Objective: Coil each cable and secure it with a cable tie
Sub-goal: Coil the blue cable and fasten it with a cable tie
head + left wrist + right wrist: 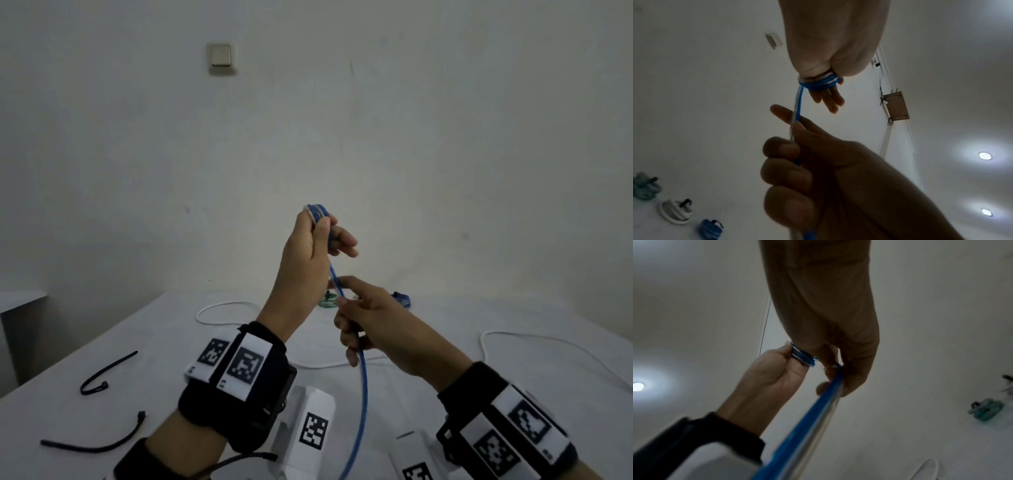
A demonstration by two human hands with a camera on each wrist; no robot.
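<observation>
Your left hand (301, 253) is raised above the tabletop (171, 342), its fingers wrapped in several turns of the blue cable (359, 394), with the thumb pressing the loops against them. From that coil the cable drops straight down into your right hand (373, 325), which is curled around it and pinches it between thumb and forefinger just below the left. Below the right hand the loose length hangs in a curve toward you and leaves the bottom of the head view.

On the tabletop a white cable (548, 346) lies uncoiled, one loop on the far left, the rest trailing off to the right. Three bundles sit at the far side, each already coiled and tied: a teal one (645, 186), a white one (675, 211) and a blue one (710, 229). Two black ties (102, 375) lie loose at the near left, well apart from the hands, one bent into a hook, the other (96, 442) nearly straight. A third black tie (239, 459) sticks out near your left wrist
</observation>
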